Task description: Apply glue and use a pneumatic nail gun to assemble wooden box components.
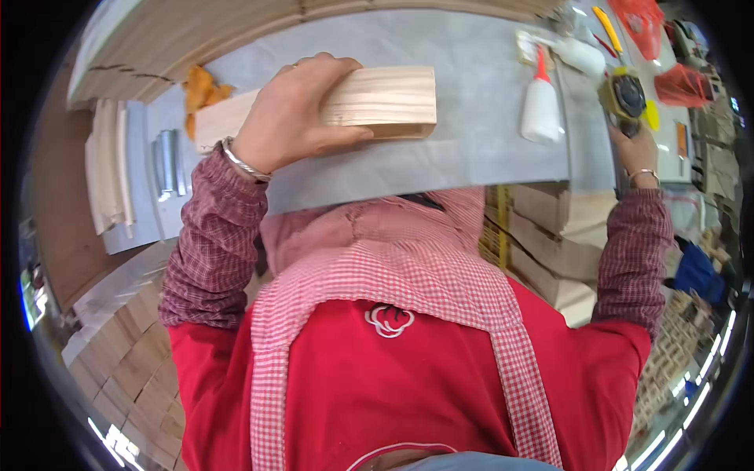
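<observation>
My left hand (294, 114) is wrapped over the top of a long, light wooden box-like piece (389, 94). Its thumb presses the near side, and the hand covers the middle of the piece, which lies on the grey tabletop (377, 169). Out at the right, my right hand (635, 151) is closed on the lower end of a yellow-and-black power tool (626, 96); its exact kind is unclear. Between the hands stands a white squeeze bottle (542, 110) with a red nozzle.
A second white bottle (580, 56) lies behind the first, near a yellow-handled tool (607, 30). Red plastic bags (682, 85) are at far right. An orange cloth (203, 96) sits behind the piece's left end. Wooden strips (108, 169) and metal tubes (167, 161) lie left; stacked wood blocks (129, 357) stand below.
</observation>
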